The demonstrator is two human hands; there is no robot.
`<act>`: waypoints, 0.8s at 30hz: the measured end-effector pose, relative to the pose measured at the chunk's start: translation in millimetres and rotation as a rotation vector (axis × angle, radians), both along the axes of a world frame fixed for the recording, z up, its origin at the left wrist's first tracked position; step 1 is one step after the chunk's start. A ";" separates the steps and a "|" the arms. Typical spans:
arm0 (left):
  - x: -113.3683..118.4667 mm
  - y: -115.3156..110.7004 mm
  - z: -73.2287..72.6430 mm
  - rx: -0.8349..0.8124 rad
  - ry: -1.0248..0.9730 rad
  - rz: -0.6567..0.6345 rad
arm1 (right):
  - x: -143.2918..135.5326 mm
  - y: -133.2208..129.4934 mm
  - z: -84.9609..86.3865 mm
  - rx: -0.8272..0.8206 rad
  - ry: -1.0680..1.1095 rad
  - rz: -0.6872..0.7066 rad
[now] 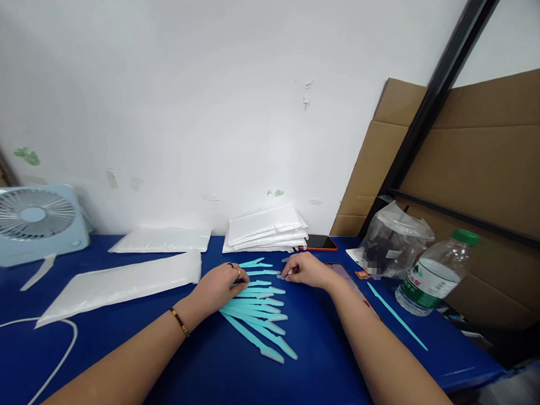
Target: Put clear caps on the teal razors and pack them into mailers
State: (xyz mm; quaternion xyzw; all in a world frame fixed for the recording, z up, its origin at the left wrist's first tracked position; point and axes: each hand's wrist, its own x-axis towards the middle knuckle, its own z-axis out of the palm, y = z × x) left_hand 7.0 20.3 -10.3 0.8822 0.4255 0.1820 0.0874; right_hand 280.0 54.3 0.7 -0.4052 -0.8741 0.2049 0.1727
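Several turquoise eyebrow razors [259,309] lie fanned out on the blue table, their wider ends pointing right. My left hand [221,287] rests over the narrow handle ends at the upper part of the fan, its fingers curled and pressed together on a razor. Its fingertips partly hide the handles. To the right of the fan, my right hand [306,268] has thumb and fingers pinched on a small clear blade cover [280,277], close to the tip of an upper razor. Whether the cover touches that razor I cannot tell.
Behind the hands are stacked white padded mailers [266,226] and an orange-edged phone [321,243]. More mailers [127,283] and a pale blue fan [34,222] stand left. Right are another phone [345,276], a single razor [397,315], a bottle [437,275] and a bagged cup [391,237].
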 end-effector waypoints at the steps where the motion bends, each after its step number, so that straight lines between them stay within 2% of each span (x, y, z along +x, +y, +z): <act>1: -0.9 0.5 0.7 -0.017 0.007 0.003 | -1.0 -0.1 -0.3 -0.011 0.002 0.006; 10: 4.5 3.0 -0.6 -0.045 -0.067 0.037 | -17.2 -5.0 -3.6 -0.010 0.032 0.042; 24: 5.8 1.6 1.4 -0.052 -0.094 0.040 | -17.6 -9.2 -1.6 -0.046 -0.002 0.043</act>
